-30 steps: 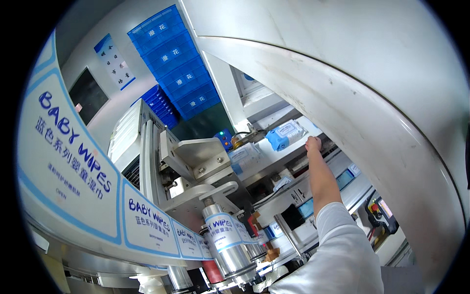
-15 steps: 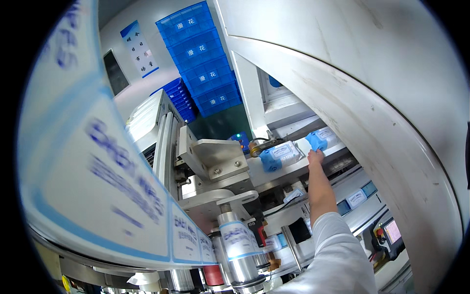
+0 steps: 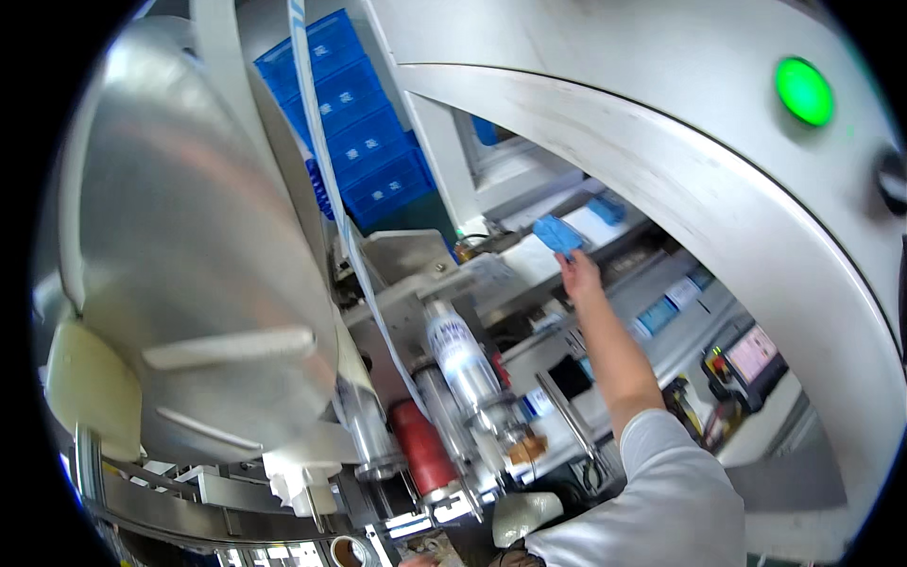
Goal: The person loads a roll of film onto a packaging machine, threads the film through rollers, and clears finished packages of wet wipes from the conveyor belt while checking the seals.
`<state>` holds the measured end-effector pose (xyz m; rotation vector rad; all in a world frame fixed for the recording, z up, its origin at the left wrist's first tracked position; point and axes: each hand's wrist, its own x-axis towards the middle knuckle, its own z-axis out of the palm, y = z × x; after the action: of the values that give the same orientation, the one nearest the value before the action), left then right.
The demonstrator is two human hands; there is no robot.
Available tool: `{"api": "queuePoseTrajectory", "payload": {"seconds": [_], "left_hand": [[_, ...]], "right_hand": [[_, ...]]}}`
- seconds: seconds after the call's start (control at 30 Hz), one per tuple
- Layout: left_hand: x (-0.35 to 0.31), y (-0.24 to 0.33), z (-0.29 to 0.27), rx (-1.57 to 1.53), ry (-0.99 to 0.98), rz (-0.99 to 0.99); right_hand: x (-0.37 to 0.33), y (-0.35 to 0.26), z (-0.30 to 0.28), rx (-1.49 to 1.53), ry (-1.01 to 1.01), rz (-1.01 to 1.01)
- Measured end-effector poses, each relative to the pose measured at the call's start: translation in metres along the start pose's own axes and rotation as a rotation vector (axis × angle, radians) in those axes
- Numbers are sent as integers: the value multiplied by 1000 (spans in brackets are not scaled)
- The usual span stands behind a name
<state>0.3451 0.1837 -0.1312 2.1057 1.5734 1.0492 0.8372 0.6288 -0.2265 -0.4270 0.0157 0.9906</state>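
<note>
My right hand [image 3: 580, 272] reaches over the machine. Its fingers are closed at the near edge of a soft blue packet [image 3: 557, 234], which is tilted on a pale conveyor strip [image 3: 529, 260]; blur hides the exact grip. Just beyond it, to the right, lies another blue packet [image 3: 607, 209]. At the lower edge shows a sliver of skin, apparently my left hand [image 3: 417, 560], with its fingers hidden.
On the left stands a large shiny disc [image 3: 217, 246] with a pale film strip beside it. Metal rollers and a red roller [image 3: 423, 449] are below. A white curved housing [image 3: 605, 123] with a green light overhangs the right. Blue crates [image 3: 354, 123] are stacked behind.
My view has swung, bringing the disc's face and the green light in. My right hand has gone from the farther-right packet to a blue packet nearer the conveyor's middle.
</note>
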Motion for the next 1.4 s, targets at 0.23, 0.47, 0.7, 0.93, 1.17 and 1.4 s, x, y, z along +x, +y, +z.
{"api": "queuePoseTrajectory", "payload": {"seconds": [0.23,0.47,0.7,0.93,1.17,1.4], "left_hand": [[71,54,53,-755,-482,129],[86,94,123,-1148,-408,-189],[73,84,66,-1276,-212,-253],[47,84,27,-1275,-256,-330],[35,95,-3,-1294,-260,-405],[35,103,-31,-1304,-247,-403]], "right_hand": [[-285,-52,12,-721,-189,-372],[-504,-65,-32,-1383,-502,-734],[-571,-142,1,-1602,-1125,-597],[-575,-142,58,-1825,-1310,-1106],[-561,-141,98,-1566,-1212,-721],[-564,-145,140,-1540,-1264,-336]]}}
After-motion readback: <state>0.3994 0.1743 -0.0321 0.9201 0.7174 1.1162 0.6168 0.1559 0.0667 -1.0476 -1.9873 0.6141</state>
